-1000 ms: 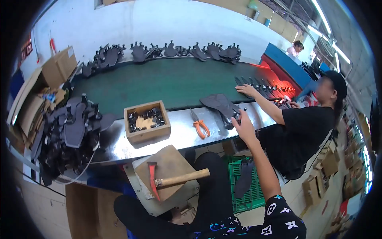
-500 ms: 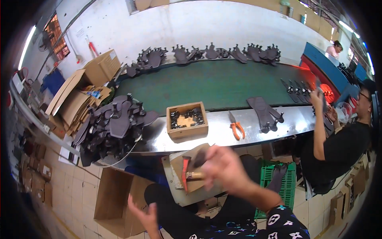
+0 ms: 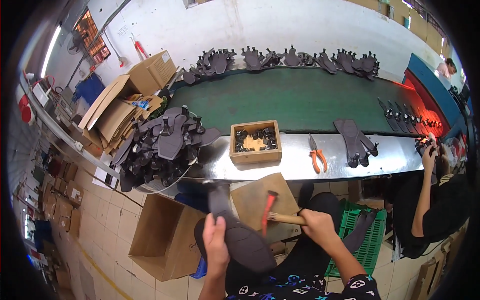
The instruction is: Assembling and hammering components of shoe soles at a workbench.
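Observation:
My left hand [image 3: 216,245] is closed on a dark grey shoe sole [image 3: 247,244], which is tilted over my lap, its upper end smeared by motion. My right hand [image 3: 319,227] grips the wooden handle of a hammer [image 3: 286,218]. The hammer's red head is over the brown board [image 3: 267,197] on the pale work block between my knees; whether it touches the board I cannot tell. Beyond the block, a wooden box [image 3: 256,158] of small black parts stands on the metal bench edge [image 3: 295,167], with orange-handled pliers [image 3: 317,155] to its right.
A heap of dark soles [image 3: 167,140] rises at the left, above an open cardboard box [image 3: 165,235]. More soles [image 3: 354,142] lie right of the pliers. A green conveyor belt [image 3: 280,97] runs behind. A green crate [image 3: 367,240] and a co-worker [image 3: 440,205] are at the right.
My left hand, open and empty before, now holds the sole. My right hand has moved right and down with the hammer; a blurred dark piece by its fingers no longer shows there.

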`<state>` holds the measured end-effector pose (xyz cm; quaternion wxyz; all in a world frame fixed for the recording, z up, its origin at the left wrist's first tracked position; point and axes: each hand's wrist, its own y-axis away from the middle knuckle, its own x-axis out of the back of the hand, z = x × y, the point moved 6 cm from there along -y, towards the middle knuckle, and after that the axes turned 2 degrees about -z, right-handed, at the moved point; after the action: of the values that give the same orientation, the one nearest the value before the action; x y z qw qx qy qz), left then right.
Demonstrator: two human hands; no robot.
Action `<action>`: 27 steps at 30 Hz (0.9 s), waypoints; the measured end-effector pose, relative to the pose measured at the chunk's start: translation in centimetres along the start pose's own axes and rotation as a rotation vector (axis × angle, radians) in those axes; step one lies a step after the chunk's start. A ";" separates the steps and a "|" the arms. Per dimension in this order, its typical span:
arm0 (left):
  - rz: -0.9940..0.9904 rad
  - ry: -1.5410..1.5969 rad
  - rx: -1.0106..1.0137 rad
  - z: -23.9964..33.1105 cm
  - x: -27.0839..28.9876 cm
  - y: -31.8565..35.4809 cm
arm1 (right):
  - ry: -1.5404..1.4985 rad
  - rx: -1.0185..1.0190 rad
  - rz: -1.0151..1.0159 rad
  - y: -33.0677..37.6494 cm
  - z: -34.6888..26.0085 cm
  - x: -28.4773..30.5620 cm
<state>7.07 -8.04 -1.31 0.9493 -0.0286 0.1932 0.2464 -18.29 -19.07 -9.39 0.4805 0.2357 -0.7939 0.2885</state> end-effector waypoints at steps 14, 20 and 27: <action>-0.275 -1.291 -0.560 -4.5 -8.9 -21.8 | -1.355 -0.689 0.450 10.1 3.9 3.0; -0.564 -1.585 -0.350 -8.1 -10.4 -30.1 | -1.030 -0.632 0.281 7.2 4.5 1.9; -0.347 -1.085 -0.643 -1.7 -11.2 -22.2 | -1.259 -0.526 0.189 2.3 3.3 0.9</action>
<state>8.14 -32.90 0.52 0.8821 -0.2136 -0.4040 0.1147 -22.24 -19.73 -10.36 -0.0581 0.1636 -0.9827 -0.0648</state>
